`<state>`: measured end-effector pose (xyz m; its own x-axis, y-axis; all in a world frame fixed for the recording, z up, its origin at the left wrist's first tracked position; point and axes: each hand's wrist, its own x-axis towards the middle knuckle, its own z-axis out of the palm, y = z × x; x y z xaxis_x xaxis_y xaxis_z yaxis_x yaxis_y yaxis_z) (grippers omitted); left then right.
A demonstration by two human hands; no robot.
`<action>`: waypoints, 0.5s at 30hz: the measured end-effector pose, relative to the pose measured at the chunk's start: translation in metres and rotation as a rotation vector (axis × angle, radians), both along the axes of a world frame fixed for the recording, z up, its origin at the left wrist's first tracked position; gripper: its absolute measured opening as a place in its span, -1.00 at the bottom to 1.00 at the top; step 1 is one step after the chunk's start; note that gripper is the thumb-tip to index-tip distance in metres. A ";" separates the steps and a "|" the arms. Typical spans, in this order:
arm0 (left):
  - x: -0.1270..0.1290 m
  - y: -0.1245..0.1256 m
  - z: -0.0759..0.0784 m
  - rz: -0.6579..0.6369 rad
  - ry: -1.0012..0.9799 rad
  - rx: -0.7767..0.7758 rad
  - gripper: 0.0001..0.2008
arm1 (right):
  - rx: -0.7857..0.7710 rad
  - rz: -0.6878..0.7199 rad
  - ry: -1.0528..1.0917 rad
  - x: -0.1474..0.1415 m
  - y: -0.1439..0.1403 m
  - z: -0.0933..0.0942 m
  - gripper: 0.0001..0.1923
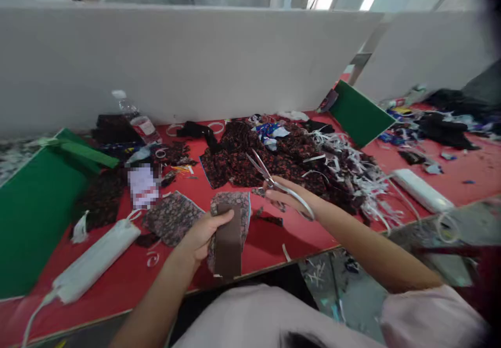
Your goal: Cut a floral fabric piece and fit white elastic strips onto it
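We look down on a red table (270, 243) whose near edge runs just under our hands, slanting up to the right. A white wall (195, 61) closes the far side. A green board (31, 207) takes the left end, and another green board (360, 110) leans at the right, so the open red room lies mostly in a strip along the near edge, between our hands and below them.

Our left hand (201, 233) is closed around a brown strip (228, 243) laid against a floral cloth piece (235, 202), thumb on top, the pair hanging over the table edge. Our right hand (291, 199) grips scissors (274, 181), fingers through the handles, blades parted and pointing up-left over the dark cloth pile (250, 155).

White shreds (352, 173) spread right of the pile. A bottle (135, 116) stands by the wall, and a white bundle (94, 262) lies near the left hand
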<state>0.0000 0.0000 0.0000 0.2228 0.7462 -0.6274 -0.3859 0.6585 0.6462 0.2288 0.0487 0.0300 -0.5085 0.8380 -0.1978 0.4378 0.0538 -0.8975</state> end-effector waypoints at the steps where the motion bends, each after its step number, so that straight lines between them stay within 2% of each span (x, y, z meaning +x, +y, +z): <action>1: -0.001 0.000 0.001 0.000 0.009 -0.003 -0.94 | -0.002 0.064 0.005 0.011 0.002 -0.006 -0.50; 5: -0.005 0.000 0.008 -0.018 0.036 -0.006 -0.93 | -0.004 0.275 -0.004 0.044 0.007 -0.025 -0.44; 9: -0.005 0.001 0.014 -0.046 0.043 0.001 -0.92 | 0.011 0.432 -0.074 0.054 0.007 -0.033 -0.54; 15: -0.006 0.000 0.013 -0.116 0.065 -0.067 -0.91 | 0.020 0.450 -0.114 0.048 0.007 -0.032 -0.62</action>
